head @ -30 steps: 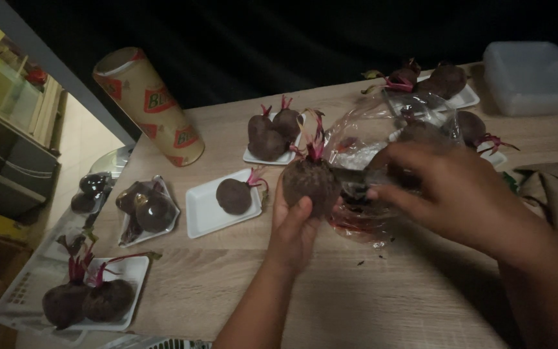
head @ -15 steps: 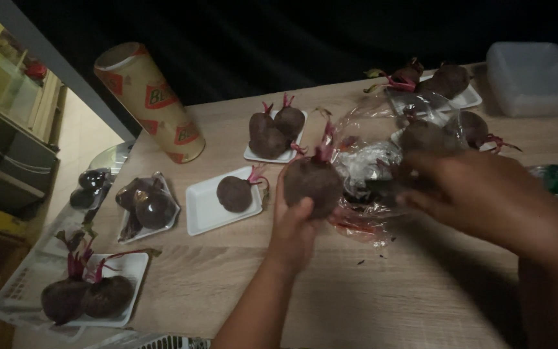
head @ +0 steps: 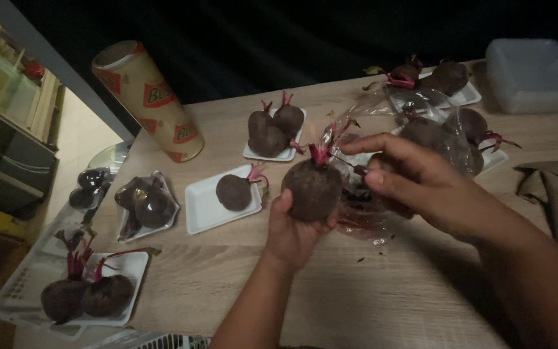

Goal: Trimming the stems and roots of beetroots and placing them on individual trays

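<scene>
a tan cardboard tube with red-orange labels leans at ten o'clock on the table. a clear crinkled plastic bag lies at two o'clock. a frosted lidded plastic box sits far right, top.

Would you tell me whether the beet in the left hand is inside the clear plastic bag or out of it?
Out. The beet sits bare in the left hand, beside the crumpled bag.

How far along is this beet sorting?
Done, it seems: several white trays already hold beets, one on the tray nearest the hands, two on the tray behind. In hand: the left hand grips a large beet while the right hand is at a clear plastic bag. Left: darker shapes, likely more beets, show inside that bag.
</scene>
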